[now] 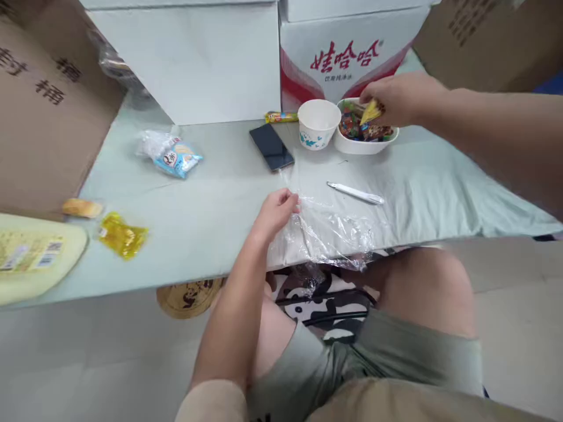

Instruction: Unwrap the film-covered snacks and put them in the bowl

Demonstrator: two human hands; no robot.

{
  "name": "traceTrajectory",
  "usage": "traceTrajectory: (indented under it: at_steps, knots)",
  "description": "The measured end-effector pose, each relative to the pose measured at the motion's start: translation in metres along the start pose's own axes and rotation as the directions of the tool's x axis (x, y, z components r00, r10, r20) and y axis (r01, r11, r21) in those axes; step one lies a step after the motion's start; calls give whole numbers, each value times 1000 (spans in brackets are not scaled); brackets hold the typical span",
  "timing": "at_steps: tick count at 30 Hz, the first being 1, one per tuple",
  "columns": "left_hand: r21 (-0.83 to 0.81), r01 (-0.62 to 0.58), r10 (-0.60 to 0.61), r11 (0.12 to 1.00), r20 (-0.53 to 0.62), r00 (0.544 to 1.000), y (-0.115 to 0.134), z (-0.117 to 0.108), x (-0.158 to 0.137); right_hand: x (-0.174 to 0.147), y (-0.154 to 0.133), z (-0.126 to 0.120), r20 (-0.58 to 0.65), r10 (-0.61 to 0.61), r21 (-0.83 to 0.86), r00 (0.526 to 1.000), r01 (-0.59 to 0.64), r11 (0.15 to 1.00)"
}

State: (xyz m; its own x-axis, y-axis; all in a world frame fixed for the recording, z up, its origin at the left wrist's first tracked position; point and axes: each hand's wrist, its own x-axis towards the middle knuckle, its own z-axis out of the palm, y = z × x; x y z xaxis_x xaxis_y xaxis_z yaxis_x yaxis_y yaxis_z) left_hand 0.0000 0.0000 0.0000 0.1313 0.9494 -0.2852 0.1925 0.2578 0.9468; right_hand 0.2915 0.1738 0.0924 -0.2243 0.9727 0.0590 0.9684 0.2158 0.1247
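Note:
My left hand (278, 212) pinches the edge of a clear plastic bag (338, 231), which lies spread over the table's front edge and hangs partly down. At the back right, my right hand (389, 99) is closed on a small yellow packet (372, 111) just over a white oval bowl (363, 145). Inside that bowl lie several wrapped snacks (352, 124), partly hidden by the hand. Touching the bowl's left side is a white paper cup (313, 133) with blue leaf marks. A white pen (355, 193) rests behind the bag.
A dark phone (271, 146) and a yellow snack stick (281, 117) lie left of the cup. Further left are a blue snack packet (176, 158), a yellow wrapper (123, 234) and a pale jug (39, 258). White boxes (189, 64) line the back; a brown carton (48, 117) stands left.

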Motion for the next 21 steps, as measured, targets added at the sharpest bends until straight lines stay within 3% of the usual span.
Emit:
traceTrajectory:
  at_steps: [5, 7, 12, 15, 21]
  knots:
    - [12, -4, 4, 1000, -10, 1000, 2, -1, -5, -5, 27, 12, 159, 159, 90, 974, -175, 980]
    - [20, -4, 5, 1000, -14, 1000, 3, 0, -5, -12, 26, 11, 136, 177, 83, 975, -189, 978]
    - [35, -18, 18, 999, 1, 1000, -1, 1, -1, -22, 6, 7, -38, 172, 146, 984, -165, 975]
    - [38, -19, 19, 999, -2, 1000, -3, 1, 1, -12, 4, 15, -31, 150, 170, 988, -143, 975]
    - [30, -14, 14, 999, -16, 1000, -1, -1, -1, 15, 28, 25, -27, 33, 98, 999, -30, 995]
